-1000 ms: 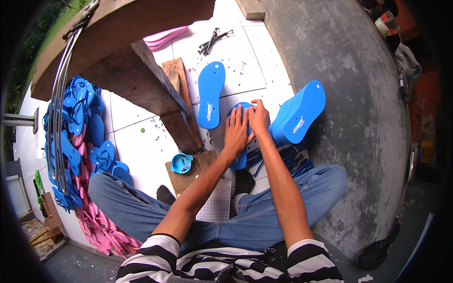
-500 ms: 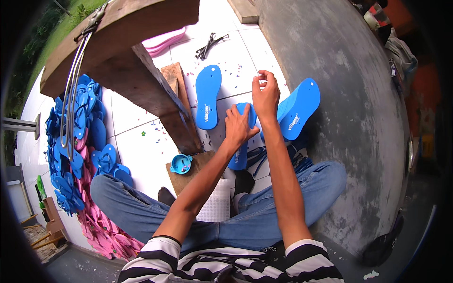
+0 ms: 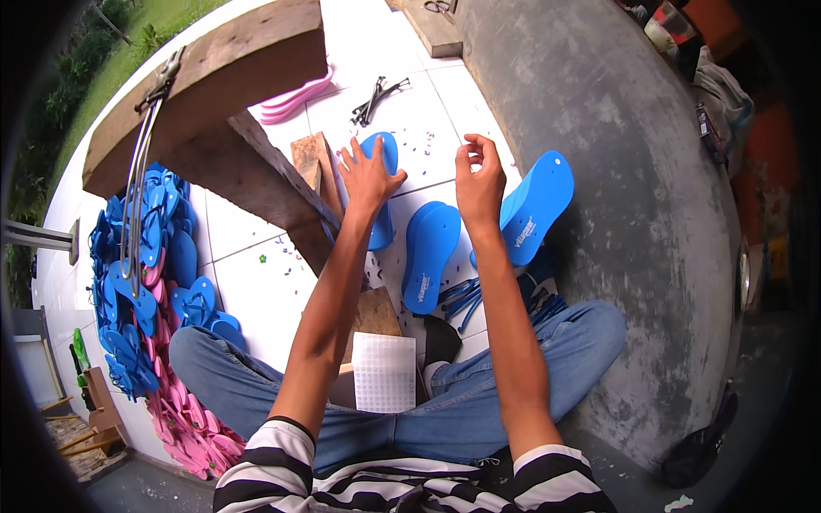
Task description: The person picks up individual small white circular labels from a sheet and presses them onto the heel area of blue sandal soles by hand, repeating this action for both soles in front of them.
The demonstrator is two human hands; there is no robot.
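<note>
My left hand (image 3: 368, 178), fingers spread, lies over a blue flip-flop sole (image 3: 382, 229) on the tiles, covering its middle. My right hand (image 3: 481, 184) hovers farther right, fingers curled and thumb brought to the fingertips; anything pinched there is too small to make out. Between my forearms rests a second blue sole (image 3: 428, 256), apparently stacked on another. Beyond my right wrist is another pile of blue soles (image 3: 537, 209), the top one with a white dot at its toe end. A white sheet with rows of small round marks (image 3: 385, 374) stands between my legs.
Finished blue flip-flops (image 3: 141, 286) and pink flip-flops (image 3: 184, 419) are heaped at left. A wooden bench frame (image 3: 214, 85) rises at upper left. Black straps (image 3: 376, 100), pink soles (image 3: 295, 96) and blue straps (image 3: 462, 299) lie around. A grey wall (image 3: 624, 214) bounds the right.
My left hand has left the middle sole and moved up and left onto the left-hand sole. My right hand stays nearly in place, fingers curled. The blue bowl is now hidden behind my left forearm.
</note>
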